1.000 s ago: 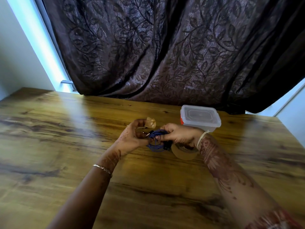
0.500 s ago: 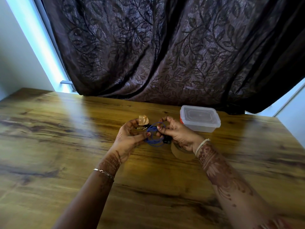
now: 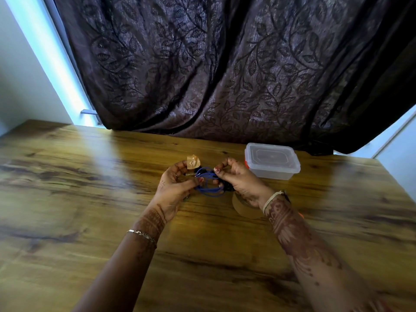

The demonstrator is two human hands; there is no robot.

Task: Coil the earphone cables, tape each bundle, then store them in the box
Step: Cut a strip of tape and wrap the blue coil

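Your right hand (image 3: 240, 179) has drawn back off the top of the blue earphone cable coil (image 3: 208, 189), which a second ago it covered almost whole. Now the loops show plainly between your two hands, held a little above the wooden table (image 3: 90, 176). Your left hand (image 3: 175, 188) pinches the coil's left side between thumb and curled fingers. The right hand's fingers are curled too, and grip the right side where the dark earpieces seem to bunch, though that part is too blurred to be sure.

The torn tape strip (image 3: 193, 162) has stayed stuck to your raised left fingertip and has not touched the cable. So the coiling looks done and the taping has not begun. The opened gap gives you room to bring the strip down across the loops.

The tape roll (image 3: 246, 210) lies under your right wrist. The lidded plastic box (image 3: 272, 174) stands just beyond that hand, still closed.
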